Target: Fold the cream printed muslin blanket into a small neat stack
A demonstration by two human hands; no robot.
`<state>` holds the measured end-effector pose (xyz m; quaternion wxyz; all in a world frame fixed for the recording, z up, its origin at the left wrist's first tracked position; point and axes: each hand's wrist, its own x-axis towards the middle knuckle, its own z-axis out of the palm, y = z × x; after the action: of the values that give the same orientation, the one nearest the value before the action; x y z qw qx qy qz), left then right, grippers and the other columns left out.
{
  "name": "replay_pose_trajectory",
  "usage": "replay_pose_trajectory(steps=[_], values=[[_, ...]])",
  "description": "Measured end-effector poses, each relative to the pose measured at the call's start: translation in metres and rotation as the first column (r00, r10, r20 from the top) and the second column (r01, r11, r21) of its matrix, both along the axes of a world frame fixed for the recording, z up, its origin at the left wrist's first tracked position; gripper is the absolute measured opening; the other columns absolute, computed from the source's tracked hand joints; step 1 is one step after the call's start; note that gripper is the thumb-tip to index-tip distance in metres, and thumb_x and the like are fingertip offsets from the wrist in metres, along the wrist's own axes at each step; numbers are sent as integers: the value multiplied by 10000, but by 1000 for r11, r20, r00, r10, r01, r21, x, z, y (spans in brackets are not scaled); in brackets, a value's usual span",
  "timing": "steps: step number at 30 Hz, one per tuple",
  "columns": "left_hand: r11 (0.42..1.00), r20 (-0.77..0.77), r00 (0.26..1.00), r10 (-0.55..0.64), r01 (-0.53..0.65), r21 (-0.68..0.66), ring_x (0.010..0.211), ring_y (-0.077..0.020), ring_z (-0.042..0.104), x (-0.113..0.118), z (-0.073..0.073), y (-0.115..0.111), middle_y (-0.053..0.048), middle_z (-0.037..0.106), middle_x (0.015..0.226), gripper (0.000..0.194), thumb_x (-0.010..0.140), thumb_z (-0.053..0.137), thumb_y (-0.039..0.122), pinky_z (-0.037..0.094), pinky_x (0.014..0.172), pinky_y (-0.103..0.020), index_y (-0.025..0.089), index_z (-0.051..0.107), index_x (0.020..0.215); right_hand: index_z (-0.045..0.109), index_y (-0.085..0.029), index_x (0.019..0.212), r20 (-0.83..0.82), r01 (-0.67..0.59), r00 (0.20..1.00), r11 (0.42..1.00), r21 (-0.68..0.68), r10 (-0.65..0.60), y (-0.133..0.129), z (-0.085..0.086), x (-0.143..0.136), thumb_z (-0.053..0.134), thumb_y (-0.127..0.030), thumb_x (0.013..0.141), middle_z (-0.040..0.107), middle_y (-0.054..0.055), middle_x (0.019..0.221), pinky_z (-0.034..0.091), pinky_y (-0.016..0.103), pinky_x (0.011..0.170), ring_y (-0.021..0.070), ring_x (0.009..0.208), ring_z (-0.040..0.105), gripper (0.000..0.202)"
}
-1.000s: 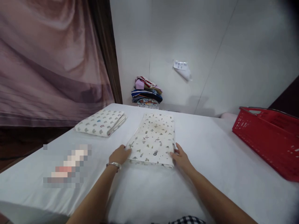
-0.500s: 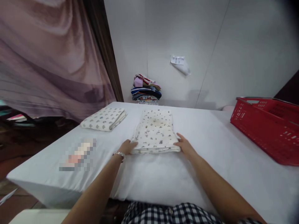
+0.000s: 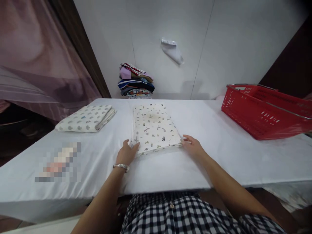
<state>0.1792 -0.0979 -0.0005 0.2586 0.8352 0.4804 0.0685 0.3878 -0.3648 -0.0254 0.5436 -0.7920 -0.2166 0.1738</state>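
A folded white cloth (image 3: 156,126) with small printed figures lies flat on the white-covered table, its near edge slanting up to the right. My left hand (image 3: 126,153), with a silver bracelet at the wrist, grips the near left corner, thumb on top and fingers at the side edge. At the near right corner, my right hand (image 3: 193,146) holds the cloth's edge between thumb and fingers, the index finger stretched out a little. The fingertips under the cloth are hidden. A second folded cloth (image 3: 85,118), white with grey prints, rests to the left.
A red plastic basket (image 3: 258,110) with metal handles stands at the right of the table (image 3: 209,122). A blurred-out item (image 3: 58,164) lies at the left. Several folded fabrics (image 3: 136,81) are stacked by the back wall. A pinkish curtain (image 3: 36,48) hangs at the left.
The view has shifted, so the table things appear further left. The cloth's near edge has gone from nearly level to slanted, and its layers lie flatter. Both hands stay at its near corners.
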Motion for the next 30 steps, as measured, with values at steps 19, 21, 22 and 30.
replay_pose_trajectory(steps=[19, 21, 22, 30], values=[[927, 230, 951, 208, -117, -355, 822, -204, 648, -1, -9, 4, -101, 659, 1011, 583, 714, 605, 380, 521, 538, -245, 167, 481, 1242, 532, -199, 1233, 636, -36, 713, 921, -387, 295, 16, -16, -3, 402, -158, 831, 476, 85, 1296, 433, 325, 908, 214, 1107, 509, 424], [931, 228, 952, 204, -116, -345, 805, -199, 646, 0, -9, 4, -99, 660, 1003, 580, 712, 610, 370, 515, 538, -244, 161, 480, 1237, 555, -191, 1201, 629, 20, 719, 896, -444, 296, 17, -12, -4, 404, -174, 842, 523, 95, 1215, 443, 315, 849, 219, 1038, 537, 390], [935, 228, 953, 197, -112, -338, 791, -196, 645, 0, -9, 3, -94, 663, 988, 580, 712, 613, 366, 513, 544, -245, 160, 477, 1237, 565, -190, 1183, 623, 45, 726, 883, -467, 293, 17, -10, -4, 398, -183, 852, 548, 95, 1159, 443, 307, 816, 217, 994, 551, 371], [986, 193, 980, 58, -26, -166, 756, -189, 637, -13, -9, -18, -59, 678, 867, 572, 751, 575, 371, 470, 681, -281, 154, 436, 1262, 583, -210, 1136, 634, 133, 724, 847, -514, 271, -2, -3, -11, 401, -191, 866, 597, 54, 1046, 398, 268, 675, 176, 831, 576, 326]])
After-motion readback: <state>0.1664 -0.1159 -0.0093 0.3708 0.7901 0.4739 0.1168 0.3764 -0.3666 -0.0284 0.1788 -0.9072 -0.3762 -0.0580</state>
